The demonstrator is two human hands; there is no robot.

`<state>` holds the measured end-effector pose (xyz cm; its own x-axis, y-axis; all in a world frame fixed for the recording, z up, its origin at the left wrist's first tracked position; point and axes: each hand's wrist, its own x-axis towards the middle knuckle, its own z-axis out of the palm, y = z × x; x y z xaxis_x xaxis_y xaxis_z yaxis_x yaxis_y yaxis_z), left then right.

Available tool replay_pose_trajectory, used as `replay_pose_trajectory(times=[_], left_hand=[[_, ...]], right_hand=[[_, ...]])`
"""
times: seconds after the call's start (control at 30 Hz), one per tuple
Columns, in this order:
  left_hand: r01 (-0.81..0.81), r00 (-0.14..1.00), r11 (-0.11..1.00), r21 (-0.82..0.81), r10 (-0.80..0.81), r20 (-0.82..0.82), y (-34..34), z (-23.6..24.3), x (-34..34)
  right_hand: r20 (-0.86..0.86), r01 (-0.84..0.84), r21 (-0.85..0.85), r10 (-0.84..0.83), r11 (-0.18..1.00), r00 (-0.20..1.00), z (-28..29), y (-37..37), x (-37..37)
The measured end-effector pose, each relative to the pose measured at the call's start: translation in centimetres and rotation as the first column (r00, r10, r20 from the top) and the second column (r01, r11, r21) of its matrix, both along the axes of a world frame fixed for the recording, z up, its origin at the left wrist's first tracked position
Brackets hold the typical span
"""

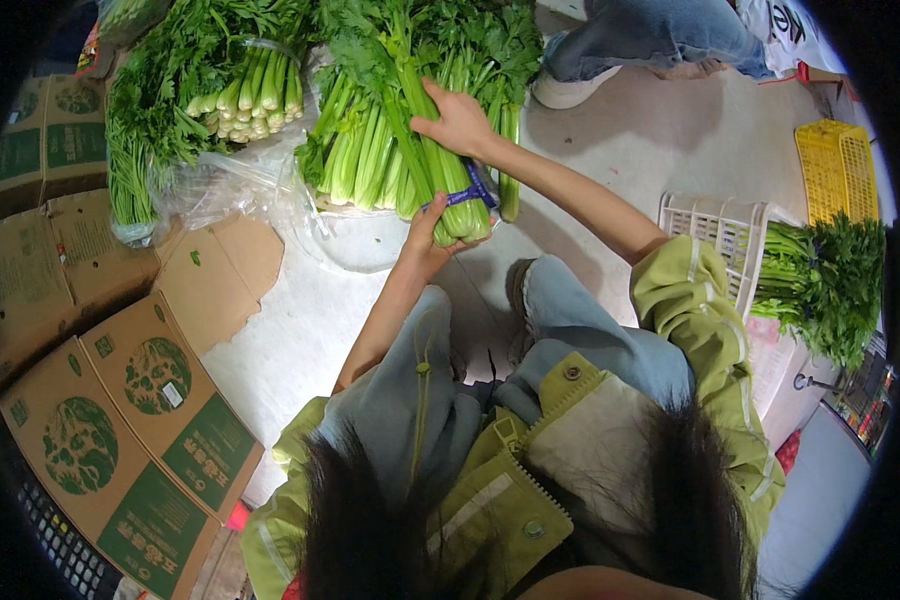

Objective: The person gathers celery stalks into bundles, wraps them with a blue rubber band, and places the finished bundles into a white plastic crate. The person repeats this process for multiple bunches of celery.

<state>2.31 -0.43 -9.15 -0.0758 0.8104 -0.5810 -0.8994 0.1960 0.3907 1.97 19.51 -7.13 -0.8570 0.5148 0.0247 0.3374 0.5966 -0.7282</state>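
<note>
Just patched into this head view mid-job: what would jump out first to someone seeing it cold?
The celery bunch at top centre, bound by a blue band: the right hand grips its stalks from above, and the left hand holds its cut base. More leafy celery bundles lie on clear plastic to the upper left. Flattened green-printed cardboard boxes fill the left side, and a white plastic crate with more greens sits at right.

Green celery bunch (440, 170), blue band (475, 190)
</note>
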Motion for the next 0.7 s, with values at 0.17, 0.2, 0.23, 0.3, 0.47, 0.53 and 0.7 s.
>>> replay_pose_trajectory(times=[0.17, 0.2, 0.23, 0.3, 0.47, 0.53, 0.7], left_hand=[[0.001, 0.991, 0.996, 0.084, -0.013, 0.135, 0.2, -0.5, 0.0], [-0.001, 0.988, 0.997, 0.073, -0.01, 0.156, 0.4, -0.5, 0.0], [-0.032, 0.991, 0.999, -0.003, 0.032, 0.128, 0.5, -0.3, 0.2], [-0.132, 0.989, 0.99, -0.043, 0.134, 0.062, 0.8, 0.2, 0.3], [-0.145, 0.979, 0.989, -0.012, 0.145, 0.141, 0.3, 1.3, -1.1], [-0.112, 0.976, 0.989, 0.095, 0.091, 0.197, 0.0, 1.3, -1.5], [-0.133, 0.981, 0.99, -0.044, 0.138, 0.137, -0.3, 0.5, -1.7]], right_hand=[[0.196, -0.108, 0.097, 0.087, 0.989, 0.977, 0.3, 0.0, -0.4], [0.229, -0.117, 0.096, 0.092, 0.989, 0.969, 0.1, 0.0, -0.5], [0.22, -0.108, 0.125, 0.078, 0.986, 0.972, -0.1, -0.2, -0.7], [0.142, -0.073, 0.146, 0.052, 0.987, 0.989, -0.7, -0.5, -0.3], [-0.192, -0.067, -0.287, 0.011, 0.956, 0.981, -3.1, -0.8, 5.2], [-0.055, -0.105, -0.57, 0.089, 0.815, 0.994, -3.8, -0.6, 8.0], [-0.002, -0.062, -0.977, 0.28, 0.205, 0.96, -1.3, 1.3, 11.1]])
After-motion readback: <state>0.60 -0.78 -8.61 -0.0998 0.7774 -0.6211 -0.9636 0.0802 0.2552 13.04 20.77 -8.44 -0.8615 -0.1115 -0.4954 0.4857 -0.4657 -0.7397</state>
